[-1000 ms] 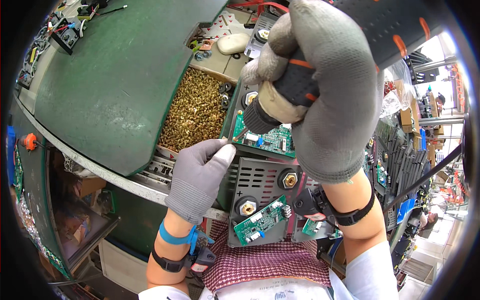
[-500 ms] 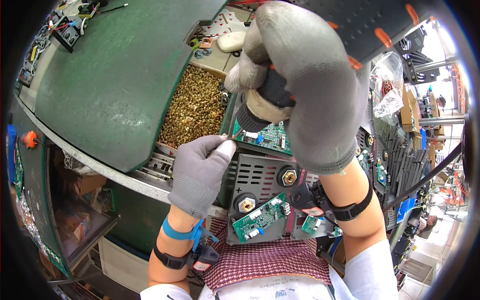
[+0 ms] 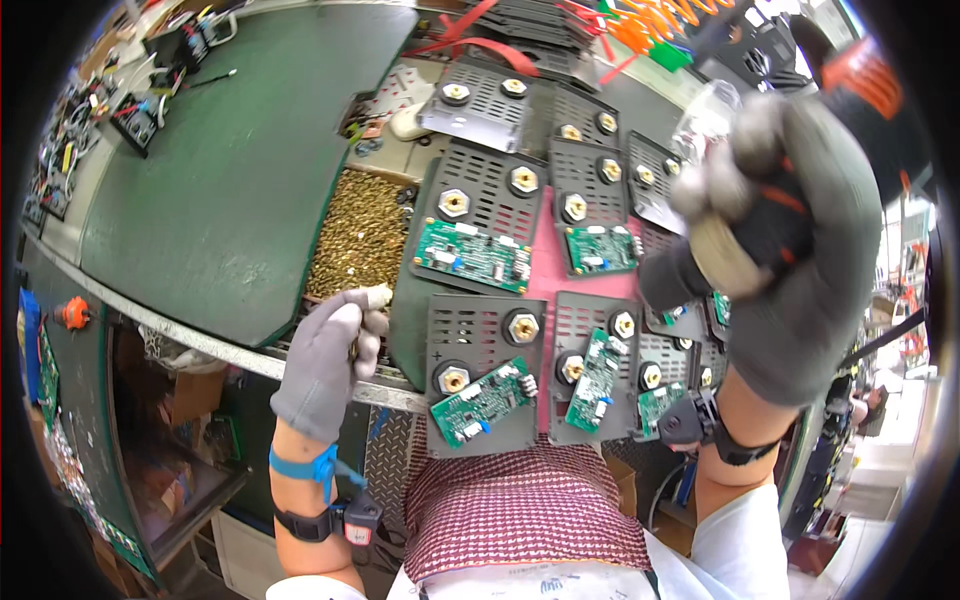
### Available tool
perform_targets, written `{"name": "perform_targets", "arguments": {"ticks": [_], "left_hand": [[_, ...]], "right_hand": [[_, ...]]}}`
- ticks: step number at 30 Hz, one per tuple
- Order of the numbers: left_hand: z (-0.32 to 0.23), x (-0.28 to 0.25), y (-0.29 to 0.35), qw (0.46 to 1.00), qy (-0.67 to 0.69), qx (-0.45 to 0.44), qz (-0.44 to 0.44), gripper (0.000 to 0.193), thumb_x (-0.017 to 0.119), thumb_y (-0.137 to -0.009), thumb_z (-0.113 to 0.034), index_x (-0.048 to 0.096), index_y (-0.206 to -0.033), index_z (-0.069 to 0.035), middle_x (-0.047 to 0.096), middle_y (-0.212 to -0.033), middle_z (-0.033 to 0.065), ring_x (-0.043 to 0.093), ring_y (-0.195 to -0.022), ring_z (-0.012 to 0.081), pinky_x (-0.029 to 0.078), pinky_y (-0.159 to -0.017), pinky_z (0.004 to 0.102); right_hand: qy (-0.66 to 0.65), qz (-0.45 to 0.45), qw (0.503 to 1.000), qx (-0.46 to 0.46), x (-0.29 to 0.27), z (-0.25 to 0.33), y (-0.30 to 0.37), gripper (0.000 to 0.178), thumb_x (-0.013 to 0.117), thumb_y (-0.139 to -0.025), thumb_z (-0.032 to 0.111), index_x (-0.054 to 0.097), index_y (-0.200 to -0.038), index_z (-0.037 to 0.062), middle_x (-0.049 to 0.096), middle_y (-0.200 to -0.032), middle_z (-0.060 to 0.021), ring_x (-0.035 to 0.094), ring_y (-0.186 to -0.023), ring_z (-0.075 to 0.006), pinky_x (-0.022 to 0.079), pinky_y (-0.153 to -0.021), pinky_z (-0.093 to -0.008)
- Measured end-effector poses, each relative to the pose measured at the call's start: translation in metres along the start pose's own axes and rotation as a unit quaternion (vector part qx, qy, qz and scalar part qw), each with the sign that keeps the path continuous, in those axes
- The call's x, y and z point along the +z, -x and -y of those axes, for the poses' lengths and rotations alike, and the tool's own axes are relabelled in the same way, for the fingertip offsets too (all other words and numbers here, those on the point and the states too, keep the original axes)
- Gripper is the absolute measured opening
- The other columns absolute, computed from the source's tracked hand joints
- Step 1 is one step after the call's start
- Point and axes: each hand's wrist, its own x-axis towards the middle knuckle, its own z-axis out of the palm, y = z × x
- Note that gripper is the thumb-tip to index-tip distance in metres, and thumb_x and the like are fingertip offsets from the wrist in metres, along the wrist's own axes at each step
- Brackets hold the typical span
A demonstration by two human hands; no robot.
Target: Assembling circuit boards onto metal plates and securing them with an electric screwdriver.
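Observation:
My right hand (image 3: 800, 250), in a grey glove and blurred, grips a black and orange power screwdriver (image 3: 868, 88) over the plates on the right. Its dark nose (image 3: 668, 280) points down and left, apart from the boards. My gloved left hand (image 3: 322, 365) is closed, fingers curled together beside a bin of small brass screws (image 3: 355, 232). What those fingers hold is too small to make out. Just right of the bin lies a dark slotted plate (image 3: 490, 160) with two brass fittings and a green circuit board (image 3: 472, 255). Small brass screw heads show at some of the board's corners.
Several similar plates (image 3: 582, 160) with boards lie in rows over a pink surface (image 3: 545, 240). A green mat (image 3: 210, 190) covers the left of the bench. Red straps (image 3: 480, 45) and stacked plates (image 3: 530, 25) are at the back, with an orange coiled hose (image 3: 650, 25).
My right hand has carried the screwdriver rightward, off the board's left corner. My left hand has drawn back left from that corner toward the screw bin's near edge. The view has shifted.

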Motion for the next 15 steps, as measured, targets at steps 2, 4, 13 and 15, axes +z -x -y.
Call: {"name": "perform_targets", "arguments": {"ticks": [2,4,13,15], "left_hand": [[-0.002,0.006,0.023,0.998,0.0,-0.029,0.054,0.036,0.041,-0.094,-0.015,0.053,-0.122,0.004,0.056,-0.084,0.0,0.047,-0.065,0.0031,0.036,-0.05,0.017],[0.001,0.018,0.043,0.994,-0.031,-0.011,0.1,0.039,0.04,-0.095,-0.015,0.047,-0.128,0.004,0.061,-0.084,0.0043,0.046,-0.06,0.0038,0.036,-0.05,0.0176],[0.038,0.061,0.094,0.962,-0.011,-0.103,0.254,0.04,0.053,-0.095,-0.043,0.052,-0.088,-0.004,0.051,-0.06,0.0008,0.037,-0.048,0.005,0.028,-0.044,0.019],[0.052,0.07,0.097,0.954,0.051,-0.107,0.276,0.041,0.054,-0.094,-0.045,0.052,-0.085,-0.005,0.047,-0.059,-0.0005,0.035,-0.048,0.0053,0.027,-0.044,0.0195]], "right_hand": [[-0.053,-0.043,0.979,0.19,-0.029,0.031,0.023,0.021,0.049,-0.094,0.021,0.05,-0.098,0.0003,0.047,-0.078,-0.0077,0.045,-0.06,-0.0132,0.045,-0.056,-0.0268],[-0.127,-0.033,0.952,0.276,-0.054,0.058,0.049,0.024,0.051,-0.093,0.024,0.044,-0.088,0.0021,0.043,-0.065,-0.0046,0.04,-0.05,-0.0123,0.042,-0.049,-0.0257],[-0.263,-0.148,0.953,0.039,-0.067,0.064,0.153,0.067,0.06,-0.089,0.015,0.017,-0.14,0.003,0.049,-0.071,-0.0052,0.045,-0.046,-0.0106,0.045,-0.04,-0.0265],[-0.298,-0.137,0.943,0.054,-0.064,0.064,0.151,0.083,0.062,-0.089,0.012,0.005,-0.15,0.0089,0.051,-0.072,-0.0062,0.047,-0.045,-0.0111,0.045,-0.038,-0.0268]]}}
